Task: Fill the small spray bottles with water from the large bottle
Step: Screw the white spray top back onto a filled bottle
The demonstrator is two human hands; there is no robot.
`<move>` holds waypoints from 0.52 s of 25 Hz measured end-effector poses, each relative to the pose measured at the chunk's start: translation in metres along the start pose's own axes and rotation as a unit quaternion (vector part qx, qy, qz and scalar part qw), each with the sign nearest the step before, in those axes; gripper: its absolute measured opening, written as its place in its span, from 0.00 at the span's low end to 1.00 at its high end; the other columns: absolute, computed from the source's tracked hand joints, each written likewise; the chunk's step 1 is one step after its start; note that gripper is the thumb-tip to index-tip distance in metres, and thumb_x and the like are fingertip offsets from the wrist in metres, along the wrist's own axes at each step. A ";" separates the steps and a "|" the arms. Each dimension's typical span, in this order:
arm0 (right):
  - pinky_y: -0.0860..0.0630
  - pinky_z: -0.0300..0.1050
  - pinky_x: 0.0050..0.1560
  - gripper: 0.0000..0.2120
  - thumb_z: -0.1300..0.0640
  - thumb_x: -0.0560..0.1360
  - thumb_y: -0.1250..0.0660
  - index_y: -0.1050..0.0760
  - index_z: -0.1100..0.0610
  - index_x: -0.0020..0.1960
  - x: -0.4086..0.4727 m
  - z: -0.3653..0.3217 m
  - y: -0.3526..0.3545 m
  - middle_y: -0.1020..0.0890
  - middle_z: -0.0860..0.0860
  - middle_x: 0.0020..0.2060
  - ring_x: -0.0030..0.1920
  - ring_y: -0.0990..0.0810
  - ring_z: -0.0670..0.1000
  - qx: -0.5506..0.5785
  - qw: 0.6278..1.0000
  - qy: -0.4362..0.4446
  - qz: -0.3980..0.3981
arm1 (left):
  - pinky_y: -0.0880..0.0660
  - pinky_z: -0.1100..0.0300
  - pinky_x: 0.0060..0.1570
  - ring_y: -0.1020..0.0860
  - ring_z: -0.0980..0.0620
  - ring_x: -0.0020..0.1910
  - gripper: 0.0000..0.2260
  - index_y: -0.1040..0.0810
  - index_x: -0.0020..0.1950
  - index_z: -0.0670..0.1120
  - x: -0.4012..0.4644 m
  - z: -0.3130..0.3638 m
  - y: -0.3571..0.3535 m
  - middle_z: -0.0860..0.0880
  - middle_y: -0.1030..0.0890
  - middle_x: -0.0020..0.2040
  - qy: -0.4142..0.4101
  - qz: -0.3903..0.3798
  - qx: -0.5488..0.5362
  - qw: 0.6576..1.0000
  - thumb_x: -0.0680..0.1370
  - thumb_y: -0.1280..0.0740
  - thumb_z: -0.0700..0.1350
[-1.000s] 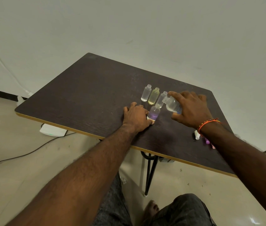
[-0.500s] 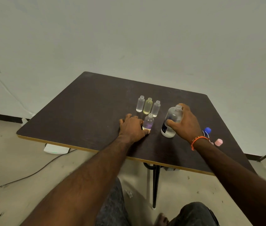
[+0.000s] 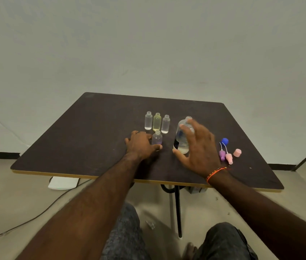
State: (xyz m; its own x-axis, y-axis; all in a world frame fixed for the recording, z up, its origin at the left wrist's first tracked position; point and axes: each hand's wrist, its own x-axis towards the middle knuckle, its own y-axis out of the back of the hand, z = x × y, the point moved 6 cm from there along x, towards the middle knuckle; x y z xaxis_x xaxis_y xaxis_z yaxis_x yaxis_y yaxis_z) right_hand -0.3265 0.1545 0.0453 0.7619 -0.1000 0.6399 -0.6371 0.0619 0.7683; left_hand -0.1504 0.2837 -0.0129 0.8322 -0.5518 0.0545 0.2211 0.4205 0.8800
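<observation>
Released since a moment ago, the large bottle stands upright; right hand spread open, left hand gripping the purple bottle.

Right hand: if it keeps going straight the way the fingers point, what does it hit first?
Likely the large bottle: the right hand is open just beside it, fingers pointing up and away over its shoulder. Depth unclear; fingertips may already touch it.

We see the large bottle upright and uncapped, clear, water low in its base. Left of it stands the purple small bottle; behind, a row of three open small bottles, the middle one yellow.
</observation>
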 end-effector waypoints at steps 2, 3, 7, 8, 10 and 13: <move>0.24 0.56 0.58 0.28 0.45 0.75 0.33 0.31 0.52 0.73 -0.001 -0.021 -0.007 0.27 0.52 0.68 0.63 0.26 0.54 0.014 0.997 0.047 -0.054 | 0.38 0.38 0.71 0.34 0.45 0.75 0.27 0.19 0.66 0.54 -0.003 -0.003 0.004 0.49 0.21 0.67 0.007 -0.002 0.023 1.000 0.74 0.27 0.68; 0.23 0.54 0.56 0.26 0.47 0.76 0.34 0.30 0.52 0.72 -0.001 -0.029 -0.013 0.26 0.51 0.66 0.61 0.25 0.53 0.028 0.995 0.048 -0.078 | 0.38 0.38 0.72 0.34 0.45 0.75 0.27 0.19 0.67 0.54 -0.006 -0.007 0.007 0.49 0.21 0.68 0.015 -0.002 0.032 0.999 0.74 0.28 0.68; 0.30 0.49 0.70 0.30 0.51 0.78 0.35 0.39 0.51 0.78 0.004 -0.052 -0.050 0.35 0.51 0.76 0.73 0.32 0.53 0.079 0.980 0.005 -0.181 | 0.38 0.38 0.72 0.35 0.44 0.76 0.30 0.22 0.72 0.55 -0.011 -0.033 0.020 0.48 0.23 0.71 0.056 0.003 0.041 0.998 0.75 0.28 0.68; 0.33 0.50 0.73 0.32 0.52 0.78 0.35 0.42 0.52 0.80 0.009 -0.058 -0.059 0.38 0.52 0.78 0.75 0.36 0.53 0.081 0.976 0.001 -0.202 | 0.38 0.38 0.72 0.35 0.43 0.76 0.30 0.23 0.73 0.55 -0.011 -0.041 0.024 0.48 0.23 0.71 0.065 0.005 0.045 0.997 0.75 0.29 0.68; 0.37 0.53 0.76 0.35 0.52 0.78 0.35 0.45 0.52 0.81 0.018 -0.067 -0.074 0.41 0.53 0.80 0.78 0.41 0.54 0.073 0.972 -0.012 -0.225 | 0.38 0.38 0.72 0.35 0.43 0.76 0.30 0.24 0.74 0.56 -0.008 -0.054 0.030 0.48 0.24 0.72 0.080 0.010 0.047 0.996 0.75 0.29 0.68; 0.39 0.55 0.76 0.35 0.50 0.77 0.35 0.45 0.53 0.80 0.034 -0.074 -0.092 0.41 0.54 0.79 0.78 0.41 0.55 0.064 0.970 -0.038 -0.231 | 0.38 0.38 0.72 0.35 0.44 0.77 0.30 0.24 0.74 0.57 0.003 -0.068 0.034 0.49 0.24 0.73 0.086 0.015 0.035 0.996 0.75 0.29 0.68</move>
State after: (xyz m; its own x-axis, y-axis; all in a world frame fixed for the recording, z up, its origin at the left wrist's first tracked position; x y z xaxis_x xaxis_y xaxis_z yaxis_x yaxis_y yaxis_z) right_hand -0.2332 0.2191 -0.0021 0.9616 -0.1614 0.2218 -0.2435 -0.1298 0.9612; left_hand -0.1062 0.3452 -0.0153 0.9143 -0.4049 0.0055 0.1634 0.3812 0.9099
